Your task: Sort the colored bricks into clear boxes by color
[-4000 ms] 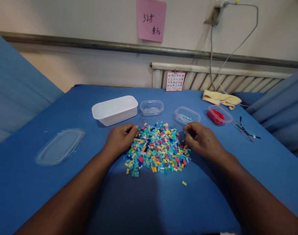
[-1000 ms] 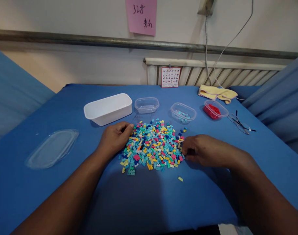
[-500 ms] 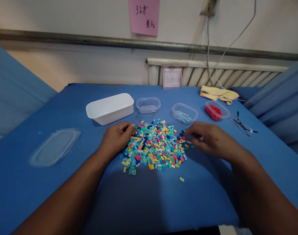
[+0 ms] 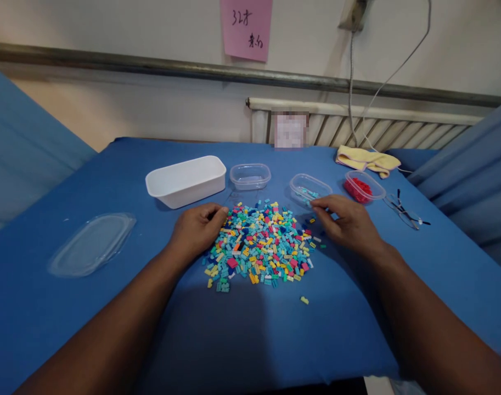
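Note:
A heap of small coloured bricks [image 4: 260, 244] lies on the blue table [image 4: 250, 340]. My left hand [image 4: 196, 230] rests against the heap's left edge with its fingers curled under; what they cover is hidden. My right hand [image 4: 344, 222] is at the heap's upper right. Its fingertips are pinched together just in front of a clear container [image 4: 321, 188] that holds a few teal bricks. I cannot make out what the pinch holds.
Behind the heap stand a white tub [image 4: 186, 181], a clear container [image 4: 250, 175] and a container of red bricks [image 4: 363, 186]. A clear lid [image 4: 91, 244] lies at the left. Glasses [image 4: 404, 211] and a yellow cloth [image 4: 367, 160] lie far right. One stray brick [image 4: 304, 300] lies in front.
My right hand has moved from the heap's lower right edge up towards the container with teal bricks. My left hand has stayed at the heap's left edge.

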A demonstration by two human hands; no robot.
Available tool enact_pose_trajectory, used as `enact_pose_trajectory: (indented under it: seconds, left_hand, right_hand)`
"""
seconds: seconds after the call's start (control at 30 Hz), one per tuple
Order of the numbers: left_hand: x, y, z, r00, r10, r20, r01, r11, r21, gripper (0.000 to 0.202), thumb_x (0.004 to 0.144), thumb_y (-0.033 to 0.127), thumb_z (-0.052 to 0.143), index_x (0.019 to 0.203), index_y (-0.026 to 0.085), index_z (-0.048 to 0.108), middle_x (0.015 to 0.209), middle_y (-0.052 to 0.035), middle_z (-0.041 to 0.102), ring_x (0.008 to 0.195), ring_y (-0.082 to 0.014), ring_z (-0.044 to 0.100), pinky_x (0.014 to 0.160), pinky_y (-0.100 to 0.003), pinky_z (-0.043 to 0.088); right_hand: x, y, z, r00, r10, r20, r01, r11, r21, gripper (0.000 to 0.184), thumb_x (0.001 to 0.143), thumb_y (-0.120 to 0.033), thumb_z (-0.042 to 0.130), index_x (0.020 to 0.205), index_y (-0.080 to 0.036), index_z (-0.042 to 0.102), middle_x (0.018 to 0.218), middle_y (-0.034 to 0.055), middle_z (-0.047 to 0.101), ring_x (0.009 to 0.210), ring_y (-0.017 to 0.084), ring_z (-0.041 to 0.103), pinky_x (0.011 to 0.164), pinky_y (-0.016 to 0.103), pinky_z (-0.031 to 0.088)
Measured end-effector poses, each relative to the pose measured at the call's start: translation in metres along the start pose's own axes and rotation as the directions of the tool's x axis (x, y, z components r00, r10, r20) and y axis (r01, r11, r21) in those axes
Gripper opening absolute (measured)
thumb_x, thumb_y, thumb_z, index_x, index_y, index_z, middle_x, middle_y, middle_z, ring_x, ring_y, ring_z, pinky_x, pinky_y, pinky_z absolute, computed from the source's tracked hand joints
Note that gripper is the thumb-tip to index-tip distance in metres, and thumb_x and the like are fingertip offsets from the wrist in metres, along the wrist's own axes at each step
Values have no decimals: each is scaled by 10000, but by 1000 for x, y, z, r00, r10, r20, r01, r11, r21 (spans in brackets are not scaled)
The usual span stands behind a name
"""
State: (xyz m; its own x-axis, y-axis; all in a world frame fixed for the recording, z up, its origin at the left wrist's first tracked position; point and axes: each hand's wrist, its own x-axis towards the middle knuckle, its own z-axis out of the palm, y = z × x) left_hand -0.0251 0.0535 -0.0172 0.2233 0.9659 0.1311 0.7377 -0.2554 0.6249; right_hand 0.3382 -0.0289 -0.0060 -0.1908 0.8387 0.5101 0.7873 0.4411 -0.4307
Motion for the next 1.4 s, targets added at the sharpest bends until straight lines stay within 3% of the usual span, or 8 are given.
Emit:
enact_pose_trajectory:
  seconds: [0.27,0.43,0.53,0.63,0.73,1.0,1.23,1.4]
  left_hand:
    - [0,-2,1,1000,8,15,-8,1000,18,481,996,608,528,846,213,758,748,-20,726,752,-226,656,632,-300,387]
    - [0,-3,2,1000,2,13,-2,1000,-1,469,1002,608,533,875,222,767,781,-24,748,763,-230,669,646,-305,405]
    - [0,-3,2,1000,0,11,0,1000,12,465,999,603,536,876,220,769,785,-28,757,769,-235,677,647,-310,408]
    - [0,-2,1,1000,2,12,-2,1000,27,459,1000,596,534,884,222,773,798,-30,762,768,-234,678,649,-313,409]
    - [1,-2,1,1000,0,14,-1,1000,22,454,1002,591,531,866,226,764,771,-22,748,746,-226,668,645,-312,405]
    - [0,-4,2,1000,9,14,-9,1000,13,458,1002,596,537,857,225,762,754,-14,736,743,-221,665,631,-305,390]
    - [1,-3,1,1000,9,11,-9,1000,19,449,999,585,535,876,223,770,779,-14,757,770,-226,675,645,-299,402]
    - [2,-5,2,1000,22,16,-23,999,35,465,1007,595,529,886,220,775,793,-20,764,750,-224,673,651,-309,408]
  right_hand:
    - [-2,-21,-6,906,-113,409,-16,954,298,180,1053,-367,678,1122,-226,765,1059,77,776,966,203,713,879,339,539]
    - [-9,-49,-18,670,-119,732,-187,928,322,298,914,-457,857,1067,-227,745,972,14,765,841,167,683,730,273,485]
    - [-13,-73,-19,610,-79,789,-115,976,186,400,807,-415,946,1080,-243,710,975,-11,760,824,169,660,698,276,427]
    - [-13,-83,-14,629,-69,775,-10,995,97,253,857,-243,866,1023,-238,676,980,-3,746,836,176,646,718,290,408]
    - [-11,-69,-6,711,-105,695,61,994,87,51,996,-176,676,1004,-226,680,999,33,741,902,190,662,788,303,444]
    - [-4,-34,-1,925,-129,358,87,987,132,153,1098,-281,577,1158,-225,706,1095,94,762,1005,223,706,893,354,542]
    - [-5,-42,2,809,-272,521,169,957,237,148,1083,-247,615,1026,-224,749,997,75,751,941,206,691,864,342,538]
    - [-4,-22,-15,901,-167,401,92,975,202,149,1088,-261,605,1148,-238,739,1053,66,777,968,201,727,865,330,552]
